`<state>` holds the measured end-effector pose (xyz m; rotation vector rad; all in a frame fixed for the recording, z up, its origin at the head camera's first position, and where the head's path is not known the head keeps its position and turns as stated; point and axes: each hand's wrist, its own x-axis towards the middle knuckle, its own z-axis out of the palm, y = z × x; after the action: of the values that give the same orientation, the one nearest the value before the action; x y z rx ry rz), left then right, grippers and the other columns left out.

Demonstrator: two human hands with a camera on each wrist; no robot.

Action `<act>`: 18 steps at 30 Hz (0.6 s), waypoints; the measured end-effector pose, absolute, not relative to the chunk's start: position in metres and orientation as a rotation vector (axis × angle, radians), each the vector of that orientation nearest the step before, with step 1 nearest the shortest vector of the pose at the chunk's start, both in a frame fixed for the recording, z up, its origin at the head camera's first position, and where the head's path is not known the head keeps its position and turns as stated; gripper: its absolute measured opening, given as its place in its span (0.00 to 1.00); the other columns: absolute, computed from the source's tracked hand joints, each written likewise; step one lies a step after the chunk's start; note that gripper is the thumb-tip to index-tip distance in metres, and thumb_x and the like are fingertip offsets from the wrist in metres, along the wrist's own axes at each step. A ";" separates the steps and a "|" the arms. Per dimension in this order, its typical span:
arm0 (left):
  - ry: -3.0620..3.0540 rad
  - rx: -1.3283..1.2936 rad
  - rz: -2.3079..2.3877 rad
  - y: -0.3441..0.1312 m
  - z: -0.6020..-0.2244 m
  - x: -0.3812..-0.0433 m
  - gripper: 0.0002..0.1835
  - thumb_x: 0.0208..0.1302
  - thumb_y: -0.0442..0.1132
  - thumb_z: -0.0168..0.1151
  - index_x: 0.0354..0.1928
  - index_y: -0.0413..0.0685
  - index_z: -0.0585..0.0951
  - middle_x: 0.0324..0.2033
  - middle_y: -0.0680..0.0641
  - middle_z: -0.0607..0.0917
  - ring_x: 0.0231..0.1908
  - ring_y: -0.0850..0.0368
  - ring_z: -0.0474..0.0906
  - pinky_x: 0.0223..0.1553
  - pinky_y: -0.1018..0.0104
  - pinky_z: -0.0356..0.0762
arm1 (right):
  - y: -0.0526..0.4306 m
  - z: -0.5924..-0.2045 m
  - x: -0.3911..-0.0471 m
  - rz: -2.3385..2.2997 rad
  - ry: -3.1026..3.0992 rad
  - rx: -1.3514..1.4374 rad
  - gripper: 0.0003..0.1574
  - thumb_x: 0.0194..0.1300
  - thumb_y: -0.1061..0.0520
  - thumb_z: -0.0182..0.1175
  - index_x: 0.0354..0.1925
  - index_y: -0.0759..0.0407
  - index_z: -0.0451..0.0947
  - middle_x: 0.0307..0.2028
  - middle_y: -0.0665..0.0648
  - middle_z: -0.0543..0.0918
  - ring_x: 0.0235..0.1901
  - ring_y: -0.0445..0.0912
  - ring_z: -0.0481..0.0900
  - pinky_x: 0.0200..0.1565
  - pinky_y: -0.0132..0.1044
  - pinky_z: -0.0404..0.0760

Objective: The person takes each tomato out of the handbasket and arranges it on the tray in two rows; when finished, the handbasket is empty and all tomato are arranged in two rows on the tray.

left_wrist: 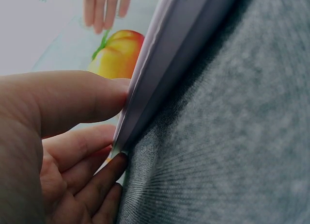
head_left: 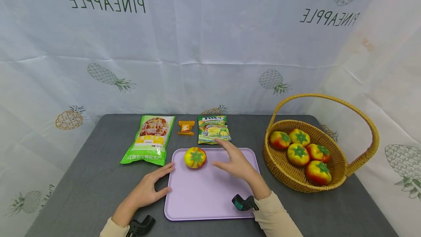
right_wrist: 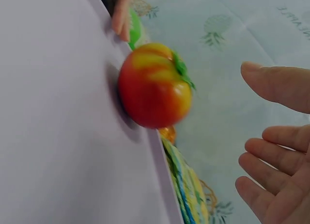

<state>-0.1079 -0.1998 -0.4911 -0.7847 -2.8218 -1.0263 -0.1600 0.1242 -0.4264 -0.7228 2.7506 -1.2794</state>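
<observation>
A red-and-yellow tomato with a green leafy top sits near the back left of a lilac tray. My left hand touches the tray's left rim with thumb and fingertips; the left wrist view shows the thumb against the rim. Over the tray's right half my right hand hovers, fingers extended and thumb apart, to the right of the tomato and not touching it. In the right wrist view a gap separates this hand from the tomato.
A wicker basket with a tall handle holds several similar tomatoes at the right. Behind the tray lie a green-and-white food bag, a small orange packet and a green-yellow candy bag. A pineapple-print curtain hangs behind the grey table.
</observation>
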 end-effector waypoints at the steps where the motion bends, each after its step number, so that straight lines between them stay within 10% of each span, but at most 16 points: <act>1: -2.824 -0.784 -1.027 -0.200 -0.491 -0.108 0.32 0.56 0.46 0.66 0.64 0.51 0.72 0.66 0.53 0.70 0.64 0.50 0.68 0.60 0.49 0.70 | 0.129 -0.425 -0.159 -1.288 2.769 -0.732 0.47 0.55 0.51 0.69 0.68 0.58 0.62 0.66 0.59 0.69 0.64 0.56 0.68 0.60 0.57 0.70; 13: -2.798 -0.800 -1.043 -0.201 -0.492 -0.109 0.32 0.56 0.45 0.67 0.64 0.50 0.73 0.67 0.53 0.69 0.65 0.51 0.67 0.60 0.51 0.70 | 0.188 -0.411 -0.147 -1.376 2.958 -0.748 0.42 0.54 0.54 0.70 0.65 0.60 0.66 0.62 0.58 0.73 0.60 0.53 0.72 0.60 0.51 0.71; 18: -2.792 -0.803 -1.048 -0.201 -0.491 -0.108 0.32 0.57 0.45 0.67 0.64 0.50 0.73 0.67 0.53 0.69 0.65 0.52 0.67 0.60 0.52 0.70 | 0.212 -0.408 -0.142 -1.432 3.021 -0.750 0.41 0.53 0.58 0.70 0.63 0.63 0.67 0.60 0.61 0.74 0.59 0.54 0.73 0.61 0.22 0.66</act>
<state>-0.1080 -0.2008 -0.4914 -0.8028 -2.7924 -1.0484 -0.1425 0.2121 -0.4084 -0.7496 3.0210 -1.4324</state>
